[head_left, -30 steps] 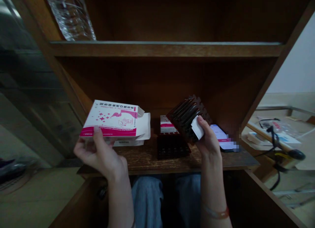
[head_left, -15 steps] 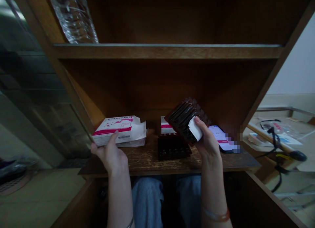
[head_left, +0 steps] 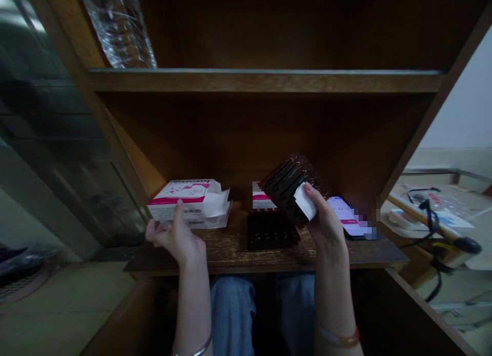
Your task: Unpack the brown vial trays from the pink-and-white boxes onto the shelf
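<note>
My right hand is closed around a thick stack of dark brown blister packs, with a folded white leaflet under its thumb. The stack is held tilted above the shelf. My left hand is at the front of a white and pink medicine box, thumb up by its front face and the other fingers loosely apart. This box rests on a second similar box; both have open flaps on the right. Another dark brown blister pack lies on the shelf below the held stack.
Behind the blister packs stands another pink and white box, partly covered. A phone with a lit screen lies at the right of the wooden shelf. A clear plastic bottle stands on the upper shelf.
The upper medicine box has come down flush onto the lower one, and my left hand has loosened from it. My right hand keeps the blister packs in nearly the same place.
</note>
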The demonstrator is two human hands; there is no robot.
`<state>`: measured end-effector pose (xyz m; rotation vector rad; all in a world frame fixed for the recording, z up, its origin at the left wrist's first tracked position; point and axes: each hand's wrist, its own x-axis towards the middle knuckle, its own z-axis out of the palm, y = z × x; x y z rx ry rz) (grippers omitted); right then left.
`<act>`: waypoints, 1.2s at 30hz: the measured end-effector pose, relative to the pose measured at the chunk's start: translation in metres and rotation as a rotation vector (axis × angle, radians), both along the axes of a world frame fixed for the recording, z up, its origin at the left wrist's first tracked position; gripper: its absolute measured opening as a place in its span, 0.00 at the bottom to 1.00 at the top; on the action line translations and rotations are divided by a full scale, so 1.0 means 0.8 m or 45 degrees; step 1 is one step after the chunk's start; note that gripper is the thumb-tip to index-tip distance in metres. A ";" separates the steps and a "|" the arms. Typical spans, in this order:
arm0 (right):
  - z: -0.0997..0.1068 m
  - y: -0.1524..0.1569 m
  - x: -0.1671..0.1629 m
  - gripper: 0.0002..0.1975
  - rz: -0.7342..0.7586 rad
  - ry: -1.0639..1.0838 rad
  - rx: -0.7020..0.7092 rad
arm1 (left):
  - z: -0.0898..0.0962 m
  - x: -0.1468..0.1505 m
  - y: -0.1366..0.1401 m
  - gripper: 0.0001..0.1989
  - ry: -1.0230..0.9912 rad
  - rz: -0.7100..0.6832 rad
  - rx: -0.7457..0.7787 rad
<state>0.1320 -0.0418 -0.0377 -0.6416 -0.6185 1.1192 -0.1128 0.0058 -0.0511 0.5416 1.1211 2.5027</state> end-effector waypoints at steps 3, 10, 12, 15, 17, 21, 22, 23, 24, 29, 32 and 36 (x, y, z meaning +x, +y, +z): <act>-0.002 0.002 0.001 0.17 -0.005 -0.018 -0.014 | 0.001 0.010 -0.008 0.21 -0.099 0.097 -0.013; -0.002 0.002 0.000 0.18 -0.007 -0.014 0.008 | 0.001 0.034 -0.014 0.11 -0.103 -0.049 -0.110; -0.002 0.002 0.000 0.18 -0.017 -0.002 0.004 | 0.000 0.032 -0.012 0.11 -0.110 -0.075 -0.126; -0.001 0.001 0.000 0.17 -0.031 0.002 -0.011 | 0.000 0.027 -0.009 0.12 -0.116 -0.085 -0.118; 0.000 0.001 0.000 0.17 -0.033 -0.014 -0.017 | -0.001 0.024 -0.007 0.13 -0.113 -0.082 -0.103; 0.002 -0.001 -0.001 0.18 -0.056 -0.045 0.008 | -0.001 0.019 -0.003 0.14 -0.118 -0.094 -0.092; 0.002 -0.001 -0.001 0.18 -0.062 -0.046 0.023 | 0.000 0.018 -0.004 0.14 -0.123 -0.097 -0.092; 0.002 -0.001 -0.001 0.18 -0.066 -0.051 0.032 | 0.001 0.018 -0.005 0.14 -0.126 -0.096 -0.092; 0.002 -0.001 -0.002 0.18 -0.068 -0.055 0.034 | 0.002 0.019 -0.007 0.14 -0.127 -0.090 -0.090; 0.004 -0.003 -0.002 0.19 -0.079 -0.122 0.006 | 0.015 0.046 -0.035 0.15 0.181 0.070 0.010; 0.007 -0.007 -0.003 0.19 -0.047 -0.174 -0.003 | 0.022 0.072 -0.057 0.14 0.651 -0.028 0.066; 0.010 -0.011 -0.008 0.17 0.108 -0.247 -0.083 | 0.024 0.098 -0.072 0.20 0.953 -0.631 -0.103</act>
